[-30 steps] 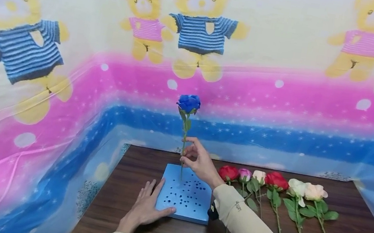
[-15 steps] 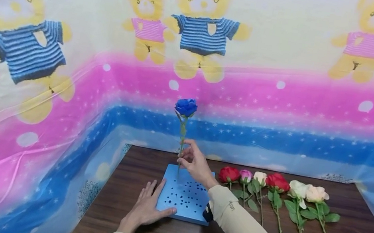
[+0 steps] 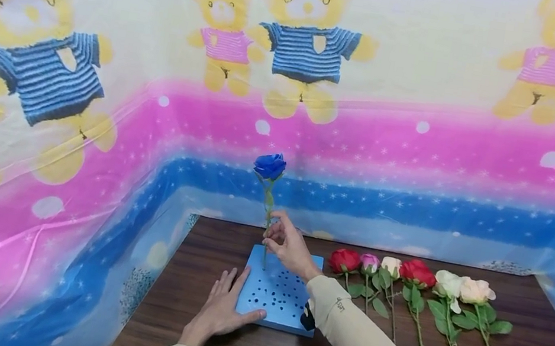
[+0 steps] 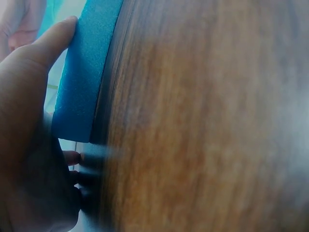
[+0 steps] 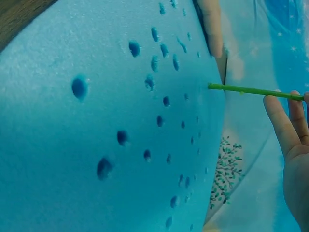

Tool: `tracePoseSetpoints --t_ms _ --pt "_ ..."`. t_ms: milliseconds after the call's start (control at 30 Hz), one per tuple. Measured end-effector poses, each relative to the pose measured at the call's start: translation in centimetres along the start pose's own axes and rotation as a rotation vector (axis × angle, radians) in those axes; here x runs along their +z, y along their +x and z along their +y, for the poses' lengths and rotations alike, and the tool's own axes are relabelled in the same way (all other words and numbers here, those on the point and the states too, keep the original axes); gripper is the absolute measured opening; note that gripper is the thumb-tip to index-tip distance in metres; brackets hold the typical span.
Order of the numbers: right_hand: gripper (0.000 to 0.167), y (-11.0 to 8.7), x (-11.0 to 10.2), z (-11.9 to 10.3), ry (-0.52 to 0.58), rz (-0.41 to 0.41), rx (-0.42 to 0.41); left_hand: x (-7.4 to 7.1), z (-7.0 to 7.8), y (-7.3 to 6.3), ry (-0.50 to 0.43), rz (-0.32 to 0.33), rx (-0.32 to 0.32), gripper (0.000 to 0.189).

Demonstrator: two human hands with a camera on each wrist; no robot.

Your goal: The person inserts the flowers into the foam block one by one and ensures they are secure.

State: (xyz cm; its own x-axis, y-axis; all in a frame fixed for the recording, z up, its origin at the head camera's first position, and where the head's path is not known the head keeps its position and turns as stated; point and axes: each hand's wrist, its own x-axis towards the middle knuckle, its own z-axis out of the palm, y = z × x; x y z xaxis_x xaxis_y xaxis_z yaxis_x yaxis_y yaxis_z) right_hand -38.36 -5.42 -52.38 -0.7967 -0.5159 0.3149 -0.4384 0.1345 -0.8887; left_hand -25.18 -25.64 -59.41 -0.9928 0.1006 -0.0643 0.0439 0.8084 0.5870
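My right hand point(image 3: 290, 248) pinches the green stem point(image 5: 251, 90) of a blue rose point(image 3: 270, 166) between thumb and fingers. The rose stands nearly upright, its bloom high above the hand. Its bare lower end comes down close over the far left part of a light blue foam block point(image 3: 273, 316) dotted with dark holes. On the block's near left corner, my left hand point(image 3: 223, 312) rests with fingers spread along the left side. In the left wrist view the left thumb point(image 4: 60, 36) lies over the block's edge point(image 4: 89, 72).
To the right on the brown wooden table point(image 3: 170, 276) lie several roses in a row, among them a red rose point(image 3: 417, 273), a pink rose point(image 3: 369, 263) and a cream rose point(image 3: 475, 291). A bear-print cloth point(image 3: 367, 150) hangs behind the table.
My right hand has brought the blue rose a little lower and to the left over the block, with its bloom now tilted slightly left. The left hand stays on the block.
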Motion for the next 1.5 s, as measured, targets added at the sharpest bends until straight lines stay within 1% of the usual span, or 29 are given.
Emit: tracePoseSetpoints --t_ms 200,333,433,567,700,833,933,1133,1267,1500 --pt "0.054 -0.2 0.4 0.5 -0.038 -0.008 0.007 -0.1 0.3 0.0 0.006 -0.003 0.009 0.116" --pt "0.052 -0.1 0.4 0.8 -0.025 -0.016 0.016 -0.2 0.4 -0.1 -0.001 0.001 0.016 0.117" --pt "0.048 0.1 0.4 1.0 -0.007 -0.027 0.016 -0.3 0.4 -0.1 0.008 -0.002 0.010 0.117" --pt "0.045 0.2 0.4 1.1 -0.026 -0.028 0.024 -0.4 0.5 -0.1 0.003 -0.004 0.007 0.116" --pt "0.052 0.1 0.3 1.1 -0.080 -0.016 0.063 -0.4 0.6 -0.1 -0.003 -0.002 0.013 0.116" --pt "0.062 -0.1 0.2 1.2 -0.101 -0.018 0.097 -0.5 0.5 -0.2 0.003 -0.004 0.016 0.116" --pt "0.068 -0.2 0.1 1.4 -0.072 -0.018 0.100 -0.4 0.4 -0.2 -0.001 -0.007 0.018 0.116" --pt "0.075 -0.5 -0.3 1.4 0.018 -0.010 0.093 -0.4 0.4 -0.3 -0.009 -0.003 0.020 0.116" --pt "0.075 -0.7 -0.7 1.3 0.067 -0.010 0.096 -0.4 0.4 -0.4 -0.010 0.003 0.019 0.116" --pt "0.072 -1.0 -1.7 0.7 0.078 -0.009 0.116 -0.3 0.4 -0.4 -0.009 -0.001 0.021 0.116"
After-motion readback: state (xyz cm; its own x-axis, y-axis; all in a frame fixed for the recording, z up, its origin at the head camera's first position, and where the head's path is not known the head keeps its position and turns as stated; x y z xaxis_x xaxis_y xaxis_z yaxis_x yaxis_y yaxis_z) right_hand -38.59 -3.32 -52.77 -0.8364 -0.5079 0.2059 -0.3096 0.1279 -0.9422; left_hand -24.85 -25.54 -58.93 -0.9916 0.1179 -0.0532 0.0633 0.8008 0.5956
